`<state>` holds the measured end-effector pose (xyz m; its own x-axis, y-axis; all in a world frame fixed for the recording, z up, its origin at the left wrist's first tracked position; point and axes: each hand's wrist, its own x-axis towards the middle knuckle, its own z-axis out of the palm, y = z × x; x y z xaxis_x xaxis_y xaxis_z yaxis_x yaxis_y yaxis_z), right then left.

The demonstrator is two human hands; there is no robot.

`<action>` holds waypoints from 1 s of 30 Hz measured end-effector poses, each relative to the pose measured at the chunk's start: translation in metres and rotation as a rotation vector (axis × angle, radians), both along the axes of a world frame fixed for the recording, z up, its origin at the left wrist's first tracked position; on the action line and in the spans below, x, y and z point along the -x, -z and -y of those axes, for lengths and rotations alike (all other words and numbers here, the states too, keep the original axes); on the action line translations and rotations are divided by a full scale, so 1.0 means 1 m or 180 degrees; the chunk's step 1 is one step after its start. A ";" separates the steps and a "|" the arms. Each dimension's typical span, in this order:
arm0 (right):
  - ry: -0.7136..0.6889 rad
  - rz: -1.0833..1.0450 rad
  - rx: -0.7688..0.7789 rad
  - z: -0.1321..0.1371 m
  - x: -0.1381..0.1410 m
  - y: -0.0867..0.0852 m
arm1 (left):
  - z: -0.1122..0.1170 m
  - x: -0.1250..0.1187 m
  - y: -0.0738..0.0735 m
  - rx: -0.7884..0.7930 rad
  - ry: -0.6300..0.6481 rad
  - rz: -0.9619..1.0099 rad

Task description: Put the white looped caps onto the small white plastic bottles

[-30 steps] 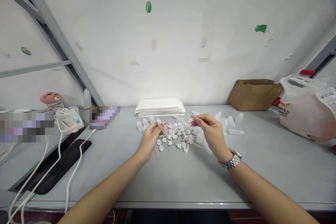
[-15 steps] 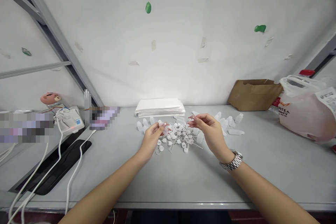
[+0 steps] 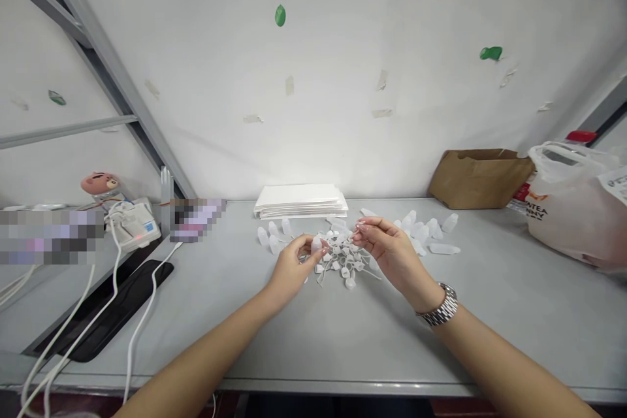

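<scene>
Grey tabletop (image 3: pixel 343 346) fills the near ground, with white cables (image 3: pixel 142 320) trailing over its left side across a flat black panel (image 3: pixel 122 310). At the right wrist sits a silver watch (image 3: pixel 443 307). Ahead of it, the right hand (image 3: pixel 386 248) has thumb and forefinger brought close together above the far right part of a heap of caps — whether anything is pinched between them, I cannot tell. The left hand (image 3: pixel 294 264) grasps a small bottle (image 3: pixel 316 245), pale and cloudy, between thumb and fingers, at the left edge of the heap. Those white caps (image 3: pixel 336 266) lie loose on the tabletop between the hands, thin strips tangled among them. More cloudy bottles (image 3: pixel 434 228) lie beyond the right hand, and a smaller group of bottles (image 3: pixel 273 228) is just past the left one. Farther back, a stack of white sheets (image 3: pixel 298 200) rests near the wall (image 3: pixel 333 111); a brown paper bag (image 3: pixel 477 179) and a plastic bag (image 3: pixel 563 215) stand to the right, a white box (image 3: pixel 134 225) to the left. On the wall itself — scraps of green tape (image 3: pixel 280 15).
</scene>
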<state>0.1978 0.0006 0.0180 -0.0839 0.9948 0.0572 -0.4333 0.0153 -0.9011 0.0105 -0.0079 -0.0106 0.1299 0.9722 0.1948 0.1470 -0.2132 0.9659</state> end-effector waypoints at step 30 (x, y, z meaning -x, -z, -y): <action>-0.0330 0.0035 0.0275 0.008 0.011 0.005 | 0.011 -0.001 -0.001 -0.0348 0.0281 -0.0725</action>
